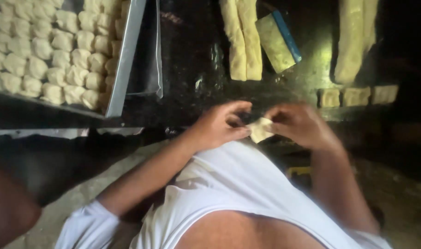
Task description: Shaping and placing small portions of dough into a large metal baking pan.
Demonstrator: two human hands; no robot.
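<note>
A small pale piece of dough (260, 129) sits between both my hands, just above my white shirt. My left hand (222, 123) pinches its left edge with thumb and fingers. My right hand (299, 124) grips its right side, fingers curled over it. Both hands hover at the near edge of the dark worktop (192, 69).
A metal tray (125, 60) packed with several shaped dough balls (58, 50) lies at the left. Two long dough logs (241, 39) lie on the worktop beside a blue-handled scraper (277, 40). Another log (353, 39) and three cut dough pieces (356, 96) are at the right.
</note>
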